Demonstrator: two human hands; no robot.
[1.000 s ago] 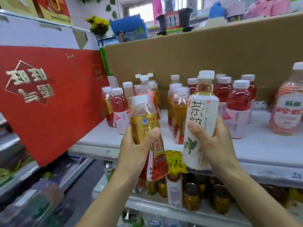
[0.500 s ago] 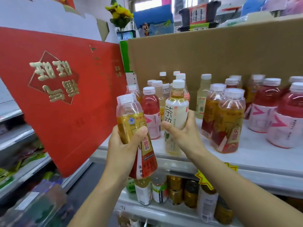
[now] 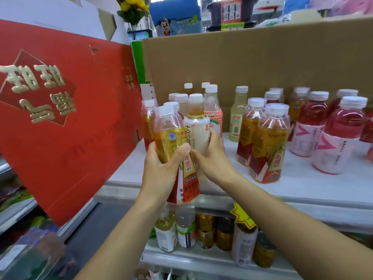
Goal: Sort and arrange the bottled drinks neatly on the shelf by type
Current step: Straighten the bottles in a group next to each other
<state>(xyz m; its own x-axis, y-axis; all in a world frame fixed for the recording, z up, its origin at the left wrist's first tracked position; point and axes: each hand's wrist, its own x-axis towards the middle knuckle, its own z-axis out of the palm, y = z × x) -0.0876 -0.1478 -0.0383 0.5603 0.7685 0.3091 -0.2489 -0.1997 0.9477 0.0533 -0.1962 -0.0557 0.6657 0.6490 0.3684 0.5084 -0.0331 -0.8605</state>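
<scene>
Two bottles sit at frame centre: my left hand closes fully round the amber plastic tea bottle with red-gold label, my right hand round the white-labelled tea bottle, at the white shelf front edge. I should set each upright beside its kind. The second bottle's base is hidden behind my hands.

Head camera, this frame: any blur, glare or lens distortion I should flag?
Head view: even light, amber bottle and white-label bottle sharp enough to read. Head view: wide-angle bowing of the cardboard box and shelf edges. Head view: lower-left corner smeared soft.
</scene>
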